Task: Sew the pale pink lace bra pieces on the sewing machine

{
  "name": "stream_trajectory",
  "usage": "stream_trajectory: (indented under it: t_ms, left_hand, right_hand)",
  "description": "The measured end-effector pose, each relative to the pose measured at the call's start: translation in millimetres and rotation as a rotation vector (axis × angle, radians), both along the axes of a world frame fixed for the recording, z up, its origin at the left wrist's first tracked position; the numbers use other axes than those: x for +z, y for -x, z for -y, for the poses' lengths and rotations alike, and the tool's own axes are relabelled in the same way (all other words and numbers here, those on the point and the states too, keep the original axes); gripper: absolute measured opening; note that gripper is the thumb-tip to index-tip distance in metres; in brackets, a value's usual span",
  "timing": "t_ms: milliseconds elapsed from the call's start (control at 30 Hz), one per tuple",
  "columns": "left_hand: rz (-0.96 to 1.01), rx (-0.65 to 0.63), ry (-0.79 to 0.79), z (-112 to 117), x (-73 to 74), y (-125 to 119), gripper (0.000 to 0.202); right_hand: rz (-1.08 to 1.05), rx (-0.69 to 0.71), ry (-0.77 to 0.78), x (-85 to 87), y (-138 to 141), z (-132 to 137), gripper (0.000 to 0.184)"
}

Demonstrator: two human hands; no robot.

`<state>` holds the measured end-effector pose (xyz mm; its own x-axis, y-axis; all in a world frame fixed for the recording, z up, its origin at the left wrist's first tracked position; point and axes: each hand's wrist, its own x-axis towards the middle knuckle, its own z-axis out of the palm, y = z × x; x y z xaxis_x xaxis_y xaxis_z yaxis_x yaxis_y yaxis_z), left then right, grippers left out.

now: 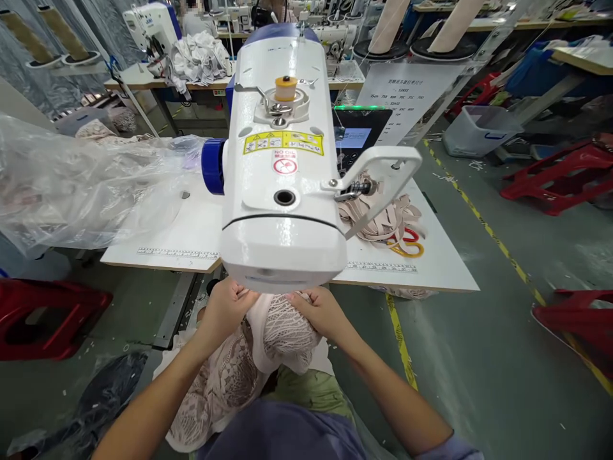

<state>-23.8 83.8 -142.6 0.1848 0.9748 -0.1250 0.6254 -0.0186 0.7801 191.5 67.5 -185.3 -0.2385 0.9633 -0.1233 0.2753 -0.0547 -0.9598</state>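
Note:
A pale pink lace bra [290,329] hangs from the front of a white sewing machine [282,243], its far edge hidden under the machine's head. My left hand [228,310] is closed on the bra's edge at the left. On the right side of the same piece, my right hand [320,312] grips the lace cup with thumb and fingers. More lace [225,377] spreads over my lap, below my left wrist. The needle area is out of sight behind the machine's head.
Beige straps [383,217] and scissors with red and yellow handles [407,246] lie on the white table [431,268] to the right. Clear plastic sheeting [96,191] covers the left side. Red stools [48,319] stand on the floor, with a plastic bin [481,131] farther back.

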Motion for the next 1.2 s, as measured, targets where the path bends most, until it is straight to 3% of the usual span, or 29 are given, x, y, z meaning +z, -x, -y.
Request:
stream_trajectory:
  t_ms: [367,467,567,633,700,767,833,900,1033,1200]
  left_hand:
    - [0.009,-0.044,-0.082,-5.1,-4.7,-0.2,0.035]
    - [-0.015,-0.039,-0.088,-5.5,-7.3,0.3,0.036]
    - [-0.038,-0.032,-0.111,-6.9,-8.2,2.2,0.033]
    - [-0.053,-0.024,-0.134,-8.2,-7.8,3.9,0.03]
    - [-0.064,-0.017,-0.153,-9.3,-7.4,5.4,0.028]
    - [-0.073,-0.01,-0.154,-9.9,-7.1,6.6,0.028]
    - [-0.078,0.006,-0.143,-9.9,-7.3,7.6,0.028]
    - [-0.07,0.02,-0.128,-9.6,-7.8,8.8,0.026]
    - [-0.018,0.003,-0.096,-8.8,-8.2,9.9,0.02]
    - [0.047,-0.022,-0.041,-8.3,-9.3,6.2,0.023]
  right_hand:
    - [-0.047,0.009,0.028,3.2,-3.7,-7.2,0.049]
    - [-0.079,-0.025,0.076,-6.4,-4.0,-6.5,0.05]
    - [-0.235,-0.055,0.17,-29.3,-1.6,-1.4,0.048]
    - [-0.395,0.038,0.219,-49.1,0.9,3.9,0.063]
    - [-0.504,0.228,0.248,-67.7,2.4,9.6,0.088]
    - [-0.52,0.416,0.279,-81.7,1.7,14.9,0.095]
    - [-0.495,0.51,0.323,-90.5,-1.9,19.7,0.08]
    - [-0.523,0.507,0.395,-95.7,-7.6,24.7,0.065]
    - [-0.616,0.402,0.514,-100.4,-21.2,36.5,0.057]
    - [-0.648,0.195,0.521,-99.2,-33.5,54.7,0.032]
